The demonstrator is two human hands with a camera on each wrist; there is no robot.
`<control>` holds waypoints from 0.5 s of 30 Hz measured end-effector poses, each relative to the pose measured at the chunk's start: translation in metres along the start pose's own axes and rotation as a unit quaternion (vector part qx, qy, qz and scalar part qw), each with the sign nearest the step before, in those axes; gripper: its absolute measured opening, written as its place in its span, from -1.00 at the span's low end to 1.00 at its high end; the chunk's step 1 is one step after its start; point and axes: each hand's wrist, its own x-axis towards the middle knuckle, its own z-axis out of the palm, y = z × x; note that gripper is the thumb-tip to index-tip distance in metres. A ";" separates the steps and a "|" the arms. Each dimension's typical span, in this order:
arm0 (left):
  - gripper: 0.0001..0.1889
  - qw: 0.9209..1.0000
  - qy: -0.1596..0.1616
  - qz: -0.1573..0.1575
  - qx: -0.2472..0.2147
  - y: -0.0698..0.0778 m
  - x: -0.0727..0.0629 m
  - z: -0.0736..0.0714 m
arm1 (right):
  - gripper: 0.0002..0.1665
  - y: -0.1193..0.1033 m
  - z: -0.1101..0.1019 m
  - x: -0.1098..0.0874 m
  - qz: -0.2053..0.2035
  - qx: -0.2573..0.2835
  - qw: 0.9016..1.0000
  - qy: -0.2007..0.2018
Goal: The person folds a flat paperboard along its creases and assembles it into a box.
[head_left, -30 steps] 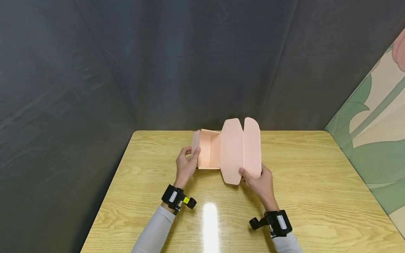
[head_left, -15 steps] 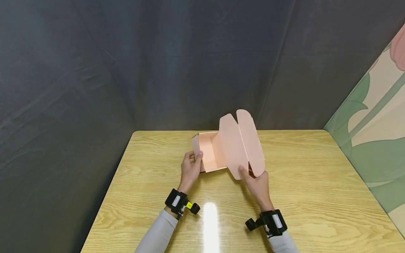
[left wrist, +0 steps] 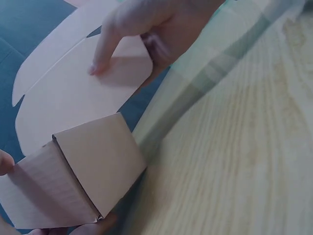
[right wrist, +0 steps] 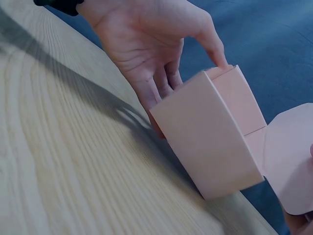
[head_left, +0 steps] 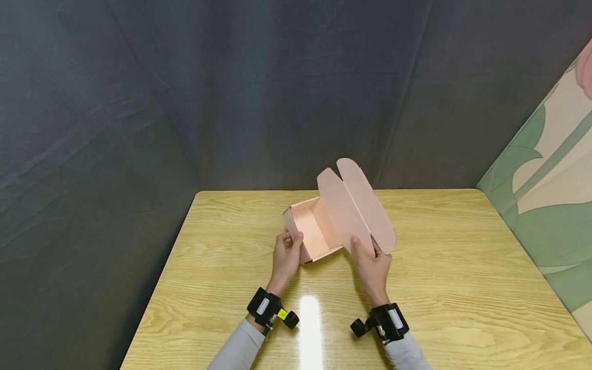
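Observation:
A small pink cardboard box (head_left: 311, 226) is tilted in the hands, its inside bare and its hinged lid (head_left: 344, 210) swung out to the right. My left hand (head_left: 285, 259) grips the box's left side wall, thumb at the top edge and fingers behind and below. With my right hand (head_left: 371, 264) I pinch the near end of the lid, thumb on its inner face and fingers hidden behind. In the left wrist view the right thumb presses the lid's side flap (left wrist: 129, 68). The right wrist view shows the box's outer wall (right wrist: 205, 137) with the left hand (right wrist: 146, 49) around its far end.
A wood-grain table (head_left: 222, 221) lies under the hands, with a bright light reflection near its front. Behind it hangs a dark curtain (head_left: 287, 92); a flower-patterned cloth (head_left: 550, 205) borders the right side. Each wrist carries a black camera mount (head_left: 265, 307).
The box and lid have turned clockwise and come slightly nearer to me. My left hand has moved right and nearer; my right hand has shifted a little left, still pinching the lid.

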 end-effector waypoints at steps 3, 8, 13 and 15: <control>-0.33 1.000 -0.013 0.002 -0.017 -0.001 -0.002 -0.001 | -0.63 -0.001 0.002 0.001 -0.008 -0.006 1.000 -0.002; -0.31 0.999 -0.026 -0.012 -0.046 -0.001 -0.004 -0.003 | -0.71 0.000 0.002 0.009 -0.024 -0.011 1.000 -0.001; -0.32 0.998 -0.025 -0.024 -0.047 -0.001 -0.002 -0.007 | -0.73 -0.013 0.000 0.011 -0.036 -0.028 0.999 0.000; -0.31 0.999 -0.020 -0.023 -0.038 -0.001 0.001 -0.009 | -0.74 -0.025 0.000 0.009 -0.048 -0.035 0.998 -0.006</control>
